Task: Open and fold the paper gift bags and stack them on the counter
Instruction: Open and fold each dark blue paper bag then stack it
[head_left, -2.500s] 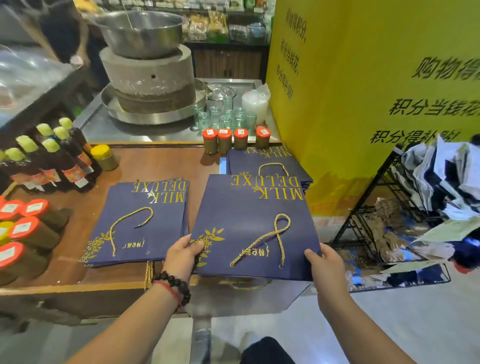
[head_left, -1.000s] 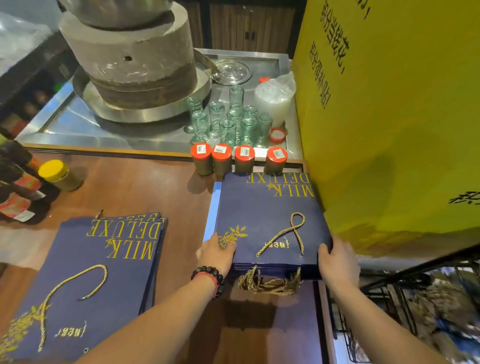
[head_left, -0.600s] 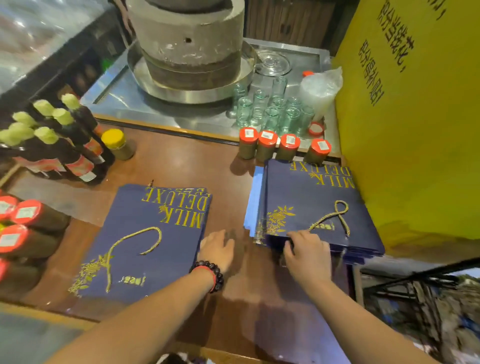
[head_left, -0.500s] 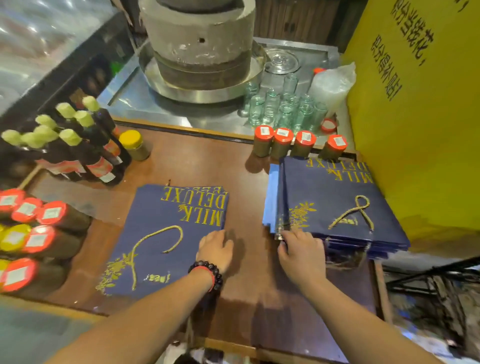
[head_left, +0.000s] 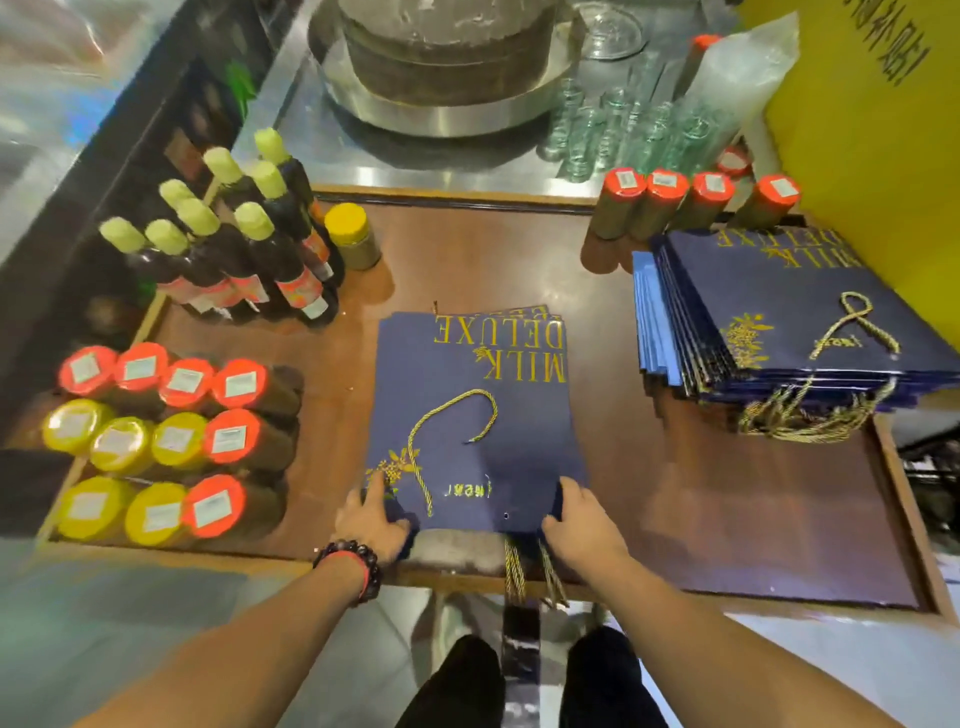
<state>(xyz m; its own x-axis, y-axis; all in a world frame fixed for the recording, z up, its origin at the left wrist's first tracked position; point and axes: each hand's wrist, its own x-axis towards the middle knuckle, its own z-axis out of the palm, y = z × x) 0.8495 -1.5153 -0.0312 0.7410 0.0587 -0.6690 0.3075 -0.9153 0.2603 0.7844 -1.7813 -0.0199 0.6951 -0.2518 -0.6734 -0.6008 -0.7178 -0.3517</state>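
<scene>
Both hands now at near bag stack (head_left: 472, 415), left hand (head_left: 375, 519) and right hand (head_left: 582, 522) gripping corners.

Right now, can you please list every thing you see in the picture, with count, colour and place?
middle bag pile: few bags, navy with gold print, counter centre
right bag stack: many bags, navy, by the yellow panel
bottles: about eight, dark with pale green caps, back left
upright jars: four in a row, red lids, back right
lying jars: about eleven, red and yellow lids, left
small jar: one, yellow lid, beside the bottles
glasses: several, clear, metal top behind
left hand: grips the middle pile's near left corner
right hand: grips its near right corner
</scene>
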